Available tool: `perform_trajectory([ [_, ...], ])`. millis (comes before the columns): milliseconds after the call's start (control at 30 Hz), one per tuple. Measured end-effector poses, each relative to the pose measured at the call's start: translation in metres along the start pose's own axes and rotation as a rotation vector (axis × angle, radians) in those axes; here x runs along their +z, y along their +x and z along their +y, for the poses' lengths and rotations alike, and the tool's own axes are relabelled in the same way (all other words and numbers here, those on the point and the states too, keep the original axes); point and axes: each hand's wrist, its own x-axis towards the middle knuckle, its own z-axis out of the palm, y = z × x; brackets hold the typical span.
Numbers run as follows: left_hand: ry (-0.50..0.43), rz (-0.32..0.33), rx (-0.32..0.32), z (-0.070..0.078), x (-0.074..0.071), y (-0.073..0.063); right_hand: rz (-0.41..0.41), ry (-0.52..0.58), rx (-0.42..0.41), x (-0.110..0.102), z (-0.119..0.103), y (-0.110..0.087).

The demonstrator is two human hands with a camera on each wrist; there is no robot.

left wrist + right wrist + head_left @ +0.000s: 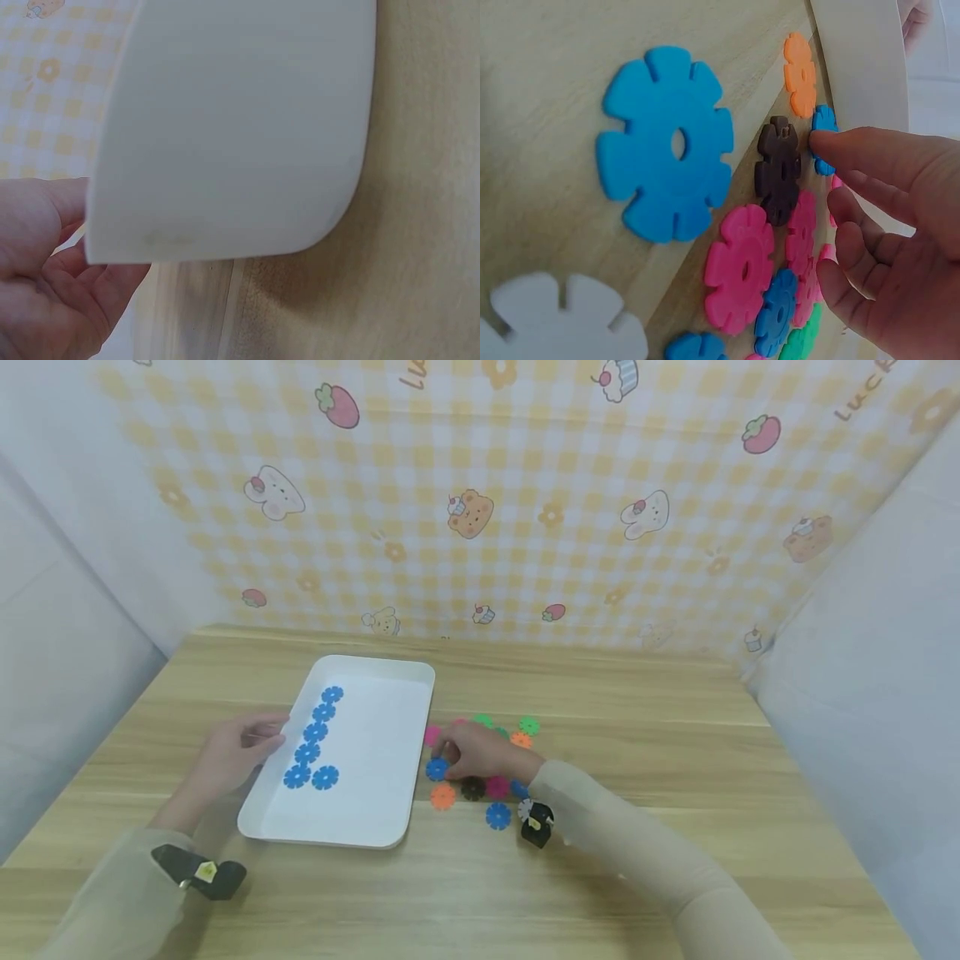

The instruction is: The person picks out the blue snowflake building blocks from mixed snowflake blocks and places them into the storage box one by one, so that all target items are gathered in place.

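Observation:
My left hand (228, 760) holds the left side of a white tray (367, 760), thumb and fingers at its rim; the tray wall (232, 135) hides the fingertips in the left wrist view. Inside the tray, several blue snowflake-shaped plastic discs (315, 732) form a column along the left, with one more blue disc (325, 777) beside its lower end. Just right of the tray, my right hand (480, 750) pinches a blue snowflake disc (437, 769) between thumb and fingers. The thumb lies against this blue disc (823, 140) in the right wrist view.
Around my right hand lie loose discs: orange (442, 797), black (473, 788), pink (498, 787), green (528, 726) and blue (498, 816). A white disc (562, 319) shows near the right wrist. Behind the wooden table (637, 718) hangs a yellow checked cloth (517, 468).

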Motion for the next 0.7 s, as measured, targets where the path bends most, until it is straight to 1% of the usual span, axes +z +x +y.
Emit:
perform_trajectory([
  [133,0.002,-0.003,-0.003,0.002,0.000,0.000,0.015,-0.004,0.001,0.000,-0.001,0.000],
  [300,0.001,-0.003,-0.006,0.003,0.000,-0.001,0.039,0.002,-0.031,0.002,0.000,0.000],
  [533,0.003,-0.002,-0.005,0.002,0.000,-0.001,0.058,0.086,-0.103,0.000,-0.002,-0.005],
  [700,-0.008,-0.003,-0.006,0.003,0.000,-0.001,0.094,0.142,-0.131,-0.010,-0.012,-0.013],
])
